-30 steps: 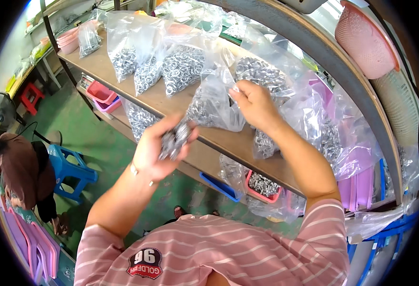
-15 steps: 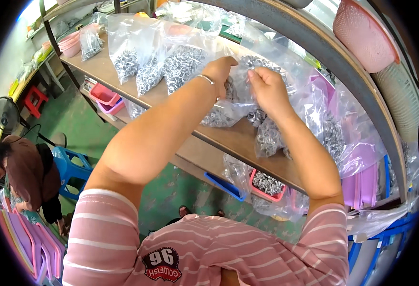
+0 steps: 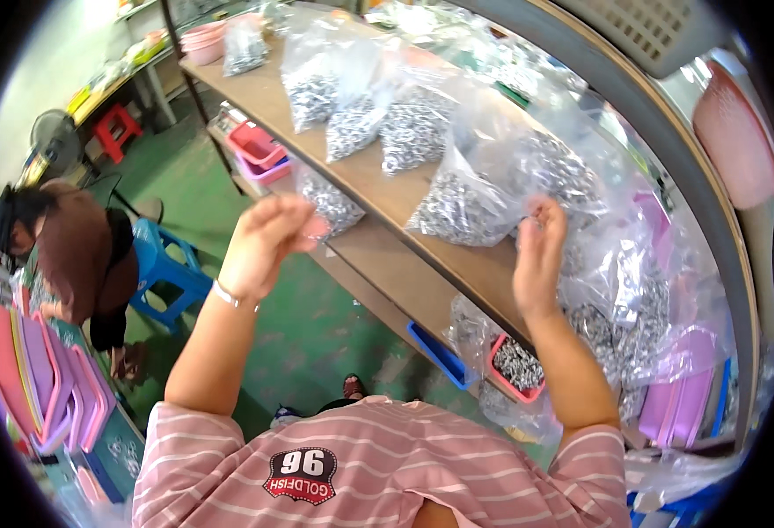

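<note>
My left hand [image 3: 271,242] hangs in the air in front of the shelf's edge, its blurred fingers loosely bent and apart, with nothing in them. A silver bangle circles that wrist. Over the shelf, my right hand [image 3: 540,260] is raised with its fingers loosely extended, and I see nothing held. It is nearest to a clear plastic bag of small silvery metal parts [image 3: 459,209] on the shelf board [image 3: 378,189]. Whether its fingertips touch the plastic cannot be told. Behind that hand lies another filled bag [image 3: 558,167].
More filled bags [image 3: 415,130] line the shelf to the left. Below are a red tray of metal parts [image 3: 519,365] and a blue tray [image 3: 440,355]. Purple bins [image 3: 679,387] stand at right. A person [image 3: 75,251] bends beside a blue stool [image 3: 171,273] at left.
My left hand has come off the bags and moved left and nearer to me. My right hand has drawn back slightly and its pinch has loosened. The view has shifted.
</note>
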Available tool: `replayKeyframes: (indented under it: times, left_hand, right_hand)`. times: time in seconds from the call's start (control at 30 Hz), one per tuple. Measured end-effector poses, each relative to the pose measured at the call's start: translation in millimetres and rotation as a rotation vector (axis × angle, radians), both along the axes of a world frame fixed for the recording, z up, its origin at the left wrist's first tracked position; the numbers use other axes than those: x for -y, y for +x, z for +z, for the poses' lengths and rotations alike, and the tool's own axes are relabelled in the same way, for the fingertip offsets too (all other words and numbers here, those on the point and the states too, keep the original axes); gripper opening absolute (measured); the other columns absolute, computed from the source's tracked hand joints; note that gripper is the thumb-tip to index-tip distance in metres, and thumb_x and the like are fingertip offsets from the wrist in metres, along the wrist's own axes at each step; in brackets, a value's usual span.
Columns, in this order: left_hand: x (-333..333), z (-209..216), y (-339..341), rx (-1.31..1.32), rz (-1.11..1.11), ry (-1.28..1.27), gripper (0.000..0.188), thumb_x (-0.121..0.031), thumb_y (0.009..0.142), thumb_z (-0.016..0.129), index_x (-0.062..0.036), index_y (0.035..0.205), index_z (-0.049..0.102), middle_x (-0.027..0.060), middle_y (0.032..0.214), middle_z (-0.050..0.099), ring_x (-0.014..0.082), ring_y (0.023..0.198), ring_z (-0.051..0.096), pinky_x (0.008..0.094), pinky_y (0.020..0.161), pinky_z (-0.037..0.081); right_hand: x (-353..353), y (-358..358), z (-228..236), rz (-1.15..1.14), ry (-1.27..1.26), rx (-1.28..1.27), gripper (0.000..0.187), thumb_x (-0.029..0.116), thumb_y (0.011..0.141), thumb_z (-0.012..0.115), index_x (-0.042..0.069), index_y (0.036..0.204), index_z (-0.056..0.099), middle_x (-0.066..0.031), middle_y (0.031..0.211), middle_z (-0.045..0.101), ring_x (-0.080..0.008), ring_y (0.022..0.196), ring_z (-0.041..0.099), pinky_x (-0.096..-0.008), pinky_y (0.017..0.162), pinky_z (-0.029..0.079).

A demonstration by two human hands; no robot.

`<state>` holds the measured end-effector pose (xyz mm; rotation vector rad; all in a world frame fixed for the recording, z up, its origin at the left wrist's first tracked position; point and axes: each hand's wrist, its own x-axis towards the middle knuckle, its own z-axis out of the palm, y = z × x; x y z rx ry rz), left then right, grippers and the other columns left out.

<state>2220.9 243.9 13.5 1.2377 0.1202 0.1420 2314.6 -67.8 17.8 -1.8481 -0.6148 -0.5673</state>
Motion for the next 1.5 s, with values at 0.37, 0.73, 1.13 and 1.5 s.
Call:
replayKeyframes:
  times: [0.37, 0.73, 1.13, 1.5]
  left_hand:
    - [-20.0, -108.8, -269.7, -0.578, 0.846, 0.070, 0.017, -0.011, 0.079, 0.058, -0.0039, 0.094, 0.058, 0.0065, 0.086, 0.063, 0.0162, 0.081, 0.061, 0.0270, 0.068, 0.047]
    - [224.3, -148.7, -392.7, -0.852, 0.845, 0.169, 0.023, -0.024, 0.084, 0.060, -0.0021, 0.089, 0.065, 0.0033, 0.086, 0.063, 0.0122, 0.078, 0.057, 0.0272, 0.073, 0.047]
    - [385.0, -157.9, -419.9, -0.580, 0.864, -0.069, 0.045, -0.040, 0.092, 0.041, -0.0024, 0.104, 0.062, 0.0182, 0.142, 0.023, 0.0314, 0.129, 0.025, 0.0406, 0.102, 0.028]
    - [489.7, -175.9, -482.9, -0.475, 1.219, -0.232, 0.056, -0.043, 0.092, 0.041, -0.0003, 0.127, 0.043, 0.0156, 0.140, 0.027, 0.0264, 0.125, 0.034, 0.0360, 0.100, 0.031]
  right_hand:
    - [-40.8, 119.7, -66.6, -0.316, -0.964, 0.133, 0.077, 0.030, 0.076, 0.062, -0.005, 0.133, 0.025, -0.0248, 0.136, 0.032, -0.0344, 0.122, 0.037, -0.0462, 0.099, 0.027]
    - [-153.7, -96.6, -59.7, 0.698, -0.371, 0.288, 0.042, 0.007, 0.071, 0.062, 0.004, 0.112, 0.052, -0.0183, 0.127, 0.042, -0.0338, 0.118, 0.039, -0.0437, 0.098, 0.028]
    - [-146.7, -217.0, -150.3, 1.355, -0.754, 0.001, 0.023, 0.007, 0.073, 0.061, 0.005, 0.096, 0.059, -0.0113, 0.115, 0.054, -0.0279, 0.110, 0.046, -0.0379, 0.095, 0.035]
    - [-101.0, -345.0, -162.1, 1.604, -1.094, 0.249, 0.026, 0.015, 0.074, 0.063, 0.010, 0.100, 0.058, -0.0090, 0.115, 0.054, -0.0272, 0.111, 0.045, -0.0398, 0.096, 0.030]
